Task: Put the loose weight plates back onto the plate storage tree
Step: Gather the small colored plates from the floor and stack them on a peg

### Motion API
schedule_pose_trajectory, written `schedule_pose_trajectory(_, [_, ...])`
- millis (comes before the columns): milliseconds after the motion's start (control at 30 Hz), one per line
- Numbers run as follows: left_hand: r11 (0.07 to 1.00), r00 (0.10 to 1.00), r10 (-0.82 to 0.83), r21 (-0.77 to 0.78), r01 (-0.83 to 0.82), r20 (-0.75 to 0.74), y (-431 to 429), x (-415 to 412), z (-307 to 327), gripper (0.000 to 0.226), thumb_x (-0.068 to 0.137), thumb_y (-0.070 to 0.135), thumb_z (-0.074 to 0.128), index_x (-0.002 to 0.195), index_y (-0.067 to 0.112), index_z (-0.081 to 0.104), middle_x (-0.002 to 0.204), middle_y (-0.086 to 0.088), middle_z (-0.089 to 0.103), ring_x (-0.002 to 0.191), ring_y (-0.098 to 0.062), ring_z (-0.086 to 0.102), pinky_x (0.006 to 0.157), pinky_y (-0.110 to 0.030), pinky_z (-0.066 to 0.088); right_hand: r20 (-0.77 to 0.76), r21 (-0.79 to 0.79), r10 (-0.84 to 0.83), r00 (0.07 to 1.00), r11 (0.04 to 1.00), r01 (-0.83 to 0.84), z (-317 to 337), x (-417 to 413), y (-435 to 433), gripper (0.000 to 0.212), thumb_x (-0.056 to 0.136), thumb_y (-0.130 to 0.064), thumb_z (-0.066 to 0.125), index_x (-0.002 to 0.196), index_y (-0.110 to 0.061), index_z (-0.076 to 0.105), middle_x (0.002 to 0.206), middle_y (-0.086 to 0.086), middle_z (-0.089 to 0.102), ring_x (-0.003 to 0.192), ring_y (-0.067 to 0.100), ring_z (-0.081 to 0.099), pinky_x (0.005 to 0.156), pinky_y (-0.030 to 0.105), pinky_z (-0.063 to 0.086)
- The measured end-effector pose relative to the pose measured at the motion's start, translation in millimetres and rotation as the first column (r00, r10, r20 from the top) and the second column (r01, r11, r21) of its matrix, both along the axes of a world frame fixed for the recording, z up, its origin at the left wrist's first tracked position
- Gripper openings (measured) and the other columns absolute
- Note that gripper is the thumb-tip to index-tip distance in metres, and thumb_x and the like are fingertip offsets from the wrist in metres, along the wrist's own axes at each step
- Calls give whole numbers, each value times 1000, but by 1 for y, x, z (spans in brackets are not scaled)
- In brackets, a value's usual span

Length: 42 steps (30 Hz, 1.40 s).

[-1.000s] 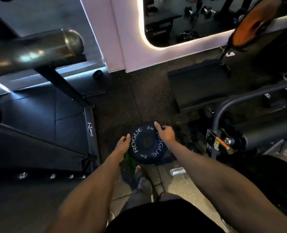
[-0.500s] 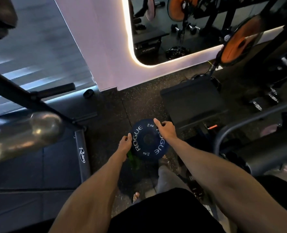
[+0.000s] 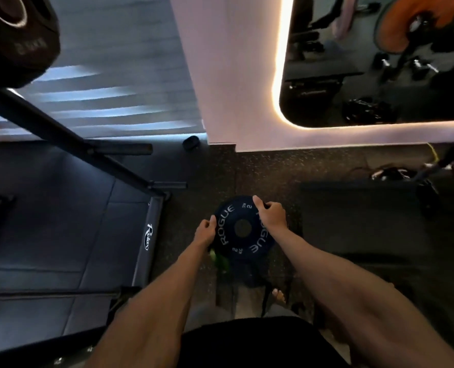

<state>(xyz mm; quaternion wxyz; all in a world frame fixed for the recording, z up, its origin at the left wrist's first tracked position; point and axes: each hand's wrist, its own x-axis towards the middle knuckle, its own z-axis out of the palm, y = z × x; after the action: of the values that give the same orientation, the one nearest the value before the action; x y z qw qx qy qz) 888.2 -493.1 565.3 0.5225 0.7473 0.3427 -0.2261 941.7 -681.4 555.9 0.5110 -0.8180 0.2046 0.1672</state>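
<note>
One small dark blue plate (image 3: 240, 229), round with a centre hole and white ROGUE / 2 KG lettering (rubbery-looking finish), is held face-up above the speckled floor (image 3: 215, 171). Left hand (image 3: 205, 233) curls onto its left rim; right hand (image 3: 271, 215) clamps the upper right edge, thumb on top.

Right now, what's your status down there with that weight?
Left hand and right hand both gripping the blue Rogue plate by its rim. Plate held flat above the floor. Storage tree not identifiable from here.
</note>
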Motion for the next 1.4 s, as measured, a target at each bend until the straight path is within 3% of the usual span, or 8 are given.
schedule_pose_trajectory(200, [979, 978, 202, -12, -202, 43, 10, 58, 1, 36, 104, 44, 41, 88, 13, 51, 87, 0, 53, 72, -6, 48, 54, -22, 36, 44, -40, 167, 985, 985, -165, 13, 87, 22, 59, 96, -55, 58, 52, -17, 51, 53, -2, 53, 51, 14, 53, 51, 29, 35])
schedule_pose_trajectory(433, [925, 922, 380, -35, -378, 76, 65, 117, -13, 35, 105, 43, 39, 99, 12, 53, 114, -12, 60, 98, -19, 52, 81, -31, 40, 97, -93, 396, 913, 917, -387, 19, 178, 97, 56, 95, -58, 57, 73, -8, 65, 69, 2, 64, 64, 17, 60, 59, 30, 42])
schedule_pose_trajectory(667, [837, 834, 546, -41, -545, 75, 124, 144, -18, 35, 102, 45, 44, 107, 12, 56, 125, -15, 61, 105, -21, 55, 86, -25, 40, 144, -168, 657, 740, 753, -636, 28, 244, 191, 55, 96, -57, 57, 84, -4, 69, 81, 5, 70, 89, 26, 67, 79, 32, 44])
schedule_pose_trajectory(767, [783, 778, 621, -18, -622, 93, 145, 147, -19, 44, 101, 44, 49, 121, 6, 58, 129, -15, 60, 117, -25, 58, 95, -32, 47, 156, -168, 757, 635, 654, -738, 35, 260, 228, 47, 96, -53, 58, 80, -9, 64, 77, 3, 66, 84, 24, 66, 74, 30, 41])
schedule_pose_trajectory(900, [656, 652, 754, -117, -745, 78, 162, 157, -18, 47, 100, 46, 51, 129, 9, 56, 133, -12, 58, 98, -21, 61, 57, -25, 58, 151, -161, 877, 456, 477, -864, 40, 288, 271, 48, 96, -48, 61, 79, -4, 62, 75, 7, 66, 80, 24, 62, 74, 37, 44])
schedule_pose_trajectory(1067, [502, 509, 861, -198, -842, 19, 174, 173, -24, 57, 100, 49, 47, 147, 17, 42, 150, -12, 45, 134, -34, 47, 104, -55, 46, 114, -187, 987, 110, 130, -974, 37, 320, 311, 28, 94, -33, 70, 88, -8, 60, 84, 7, 61, 84, 21, 59, 73, 33, 42])
schedule_pose_trajectory(1267, [276, 306, 950, -299, -913, -56, 170, 202, -23, 42, 98, 52, 50, 126, 21, 55, 113, -3, 63, 81, -19, 60, 55, -28, 50, 122, -235, 981, -148, -117, -965, 36, 354, 349, 26, 96, -36, 65, 101, -11, 62, 98, 4, 68, 95, 22, 65, 87, 41, 51])
schedule_pose_trajectory(1400, [202, 237, 968, -296, -933, -86, 166, 218, -26, 48, 99, 53, 48, 130, 17, 55, 103, -1, 60, 70, -15, 51, 47, -24, 47, 89, -281, 945, -315, -279, -918, 34, 371, 371, 23, 98, -39, 60, 99, -16, 57, 97, 5, 68, 95, 25, 66, 88, 47, 53])
